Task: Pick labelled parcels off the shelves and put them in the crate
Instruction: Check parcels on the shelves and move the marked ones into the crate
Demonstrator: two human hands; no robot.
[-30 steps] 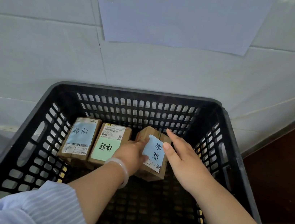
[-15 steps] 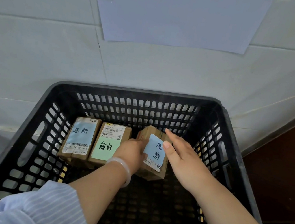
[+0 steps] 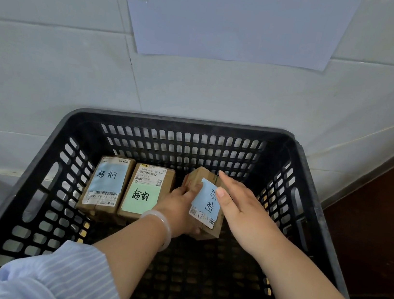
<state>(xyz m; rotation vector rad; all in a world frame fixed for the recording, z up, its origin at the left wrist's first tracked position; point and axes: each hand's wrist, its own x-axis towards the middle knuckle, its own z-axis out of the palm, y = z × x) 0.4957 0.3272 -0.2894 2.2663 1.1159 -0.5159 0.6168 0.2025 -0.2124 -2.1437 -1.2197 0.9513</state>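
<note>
1. Parcel in hand (image 3: pixel 205 201): brown cardboard with a blue handwritten note on top. It sits inside the crate at the right end of a row along the far wall, skewed against its neighbours. It is low over the crate floor, but I cannot tell whether it rests fully.
2. Crate (image 3: pixel 182 122): black slatted plastic, pushed against a white tiled wall (image 3: pixel 50 65).
3. Blue-noted parcel (image 3: pixel 106 182): leftmost in the row, lying flat with its label up.
4. Green-noted parcel (image 3: pixel 146 190): just beside the blue-noted one, side to side. The close packing likely saves floor for more parcels, and the upturned notes can be read from above.
5. Grip, left hand (image 3: pixel 180 207): the fingers are curled round the held parcel's left side, grasping it in the gap next to the green-noted parcel. It appears to carry the weight and steer.
6. Grip, right hand (image 3: pixel 238 206): released. The fingers lie straight along the parcel's right edge and the thumb lies on the note. This looks like a guide for squaring the box rather than a hold.
7. Stage, by judgement: the placing is nearly done. The box wants turning square and closing up to the row. The left fingers between the boxes would have to slip out first, or they could be pinched.
8. Sundries:
   - A pale bangle (image 3: pixel 162 223) on the left wrist.
   - A striped sleeve (image 3: pixel 59 277).
   - A paper sign (image 3: pixel 234 20) with large handwritten characters on the wall above, probably marking what the crate is for.
</note>
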